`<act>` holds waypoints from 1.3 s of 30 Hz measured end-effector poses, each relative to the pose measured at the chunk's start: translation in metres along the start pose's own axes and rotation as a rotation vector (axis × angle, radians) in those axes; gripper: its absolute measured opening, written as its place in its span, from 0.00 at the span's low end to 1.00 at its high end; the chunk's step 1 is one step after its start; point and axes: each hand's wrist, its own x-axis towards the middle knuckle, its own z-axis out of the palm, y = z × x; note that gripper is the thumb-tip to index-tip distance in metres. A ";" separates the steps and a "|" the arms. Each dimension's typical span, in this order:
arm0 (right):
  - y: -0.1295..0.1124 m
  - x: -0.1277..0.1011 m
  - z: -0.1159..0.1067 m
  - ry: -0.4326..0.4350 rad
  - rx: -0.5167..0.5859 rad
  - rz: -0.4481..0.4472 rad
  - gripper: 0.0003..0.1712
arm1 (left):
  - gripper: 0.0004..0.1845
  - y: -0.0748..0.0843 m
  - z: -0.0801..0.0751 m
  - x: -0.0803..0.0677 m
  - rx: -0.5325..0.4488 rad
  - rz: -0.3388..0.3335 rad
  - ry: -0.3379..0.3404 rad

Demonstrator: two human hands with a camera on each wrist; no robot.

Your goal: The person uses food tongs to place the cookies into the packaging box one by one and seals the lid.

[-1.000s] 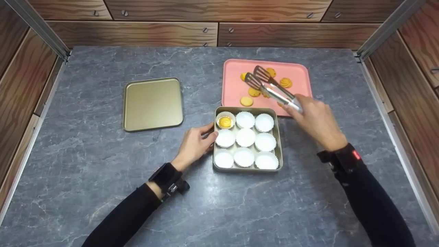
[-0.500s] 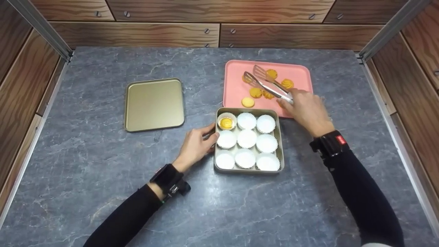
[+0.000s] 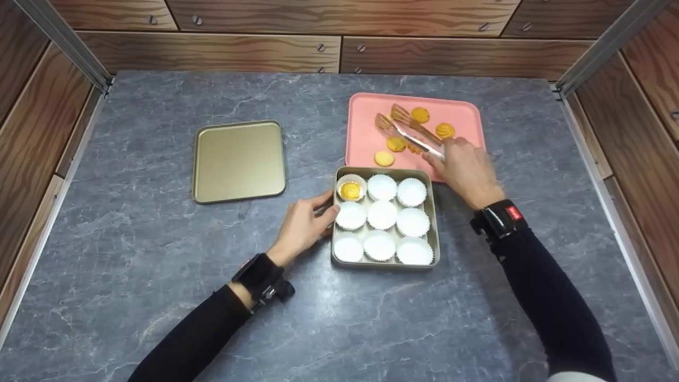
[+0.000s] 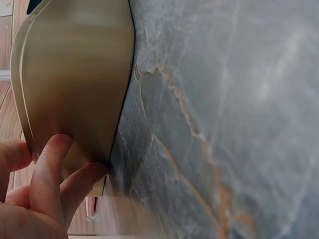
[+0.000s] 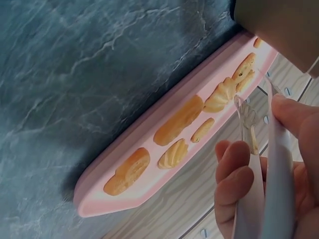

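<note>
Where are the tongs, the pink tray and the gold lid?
tongs (image 3: pixel 407 131), head view, on the metal arms.
pink tray (image 3: pixel 363 132), head view, on its bare left part.
gold lid (image 3: pixel 238 161), head view, on its flat middle.

I see a gold lid (image 3: pixel 238 161) lying flat on the grey marble counter (image 3: pixel 159 276), left of frame centre. Wooden panels (image 3: pixel 212 50) line the top edge.

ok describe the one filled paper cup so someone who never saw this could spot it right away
Find the square gold tin in the middle of the grey counter, just below the pink tray. It holds nine white paper cups; the filled cup sits in the far-left corner, the only one showing yellow.
</note>
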 end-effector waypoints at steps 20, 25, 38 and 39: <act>-0.007 0.004 0.010 0.023 -0.046 -0.004 0.30 | 0.28 0.000 0.001 0.000 -0.026 0.001 -0.006; -0.007 0.003 0.013 0.045 -0.053 -0.016 0.29 | 0.28 -0.002 0.001 0.001 0.005 0.018 0.014; 0.001 0.001 0.016 0.090 -0.047 -0.110 0.29 | 0.29 -0.002 0.001 0.001 -0.039 -0.001 -0.004; 0.002 0.000 0.015 0.094 -0.044 -0.120 0.28 | 0.29 -0.001 0.001 0.001 -0.041 -0.001 -0.007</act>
